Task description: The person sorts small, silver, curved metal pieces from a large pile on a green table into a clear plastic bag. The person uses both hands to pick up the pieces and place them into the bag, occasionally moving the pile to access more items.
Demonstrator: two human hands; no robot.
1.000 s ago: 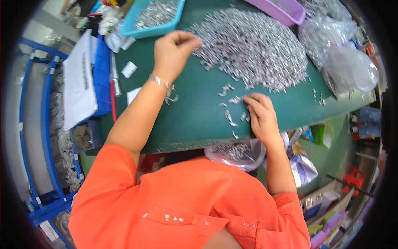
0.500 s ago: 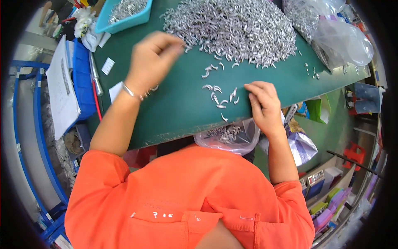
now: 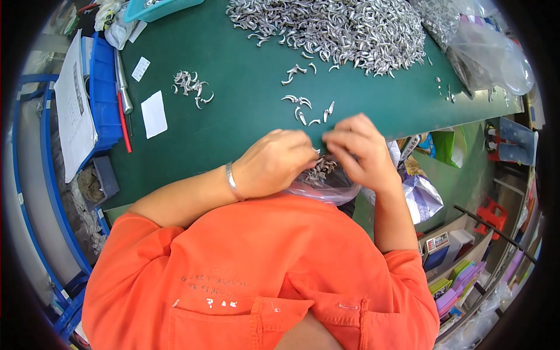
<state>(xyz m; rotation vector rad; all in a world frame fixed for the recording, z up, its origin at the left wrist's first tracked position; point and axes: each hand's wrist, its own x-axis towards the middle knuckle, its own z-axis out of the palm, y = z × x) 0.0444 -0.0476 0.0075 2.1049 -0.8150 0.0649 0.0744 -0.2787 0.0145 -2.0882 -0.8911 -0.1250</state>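
Observation:
My left hand is closed at the table's near edge, fingertips pinched over a clear plastic bag with curved metal pieces in it. What the pinch holds is too small to make out. Just to its right is my right hand, fingers curled and slightly blurred, its grip likewise unclear. Ahead of both hands, several curved silvery pieces lie spread on the green table. A small cluster of similar pieces sits farther left. Beyond rises a large heap of them.
At the far left stand a turquoise basket and a blue bin with papers against it. A white card and a red stick lie nearby. Clear plastic bags rest at the far right. A red stool is on the floor.
My left hand has come from beside the heap back to the near edge, next to my right hand. The left cluster is now uncovered. Fewer loose pieces lie near the edge.

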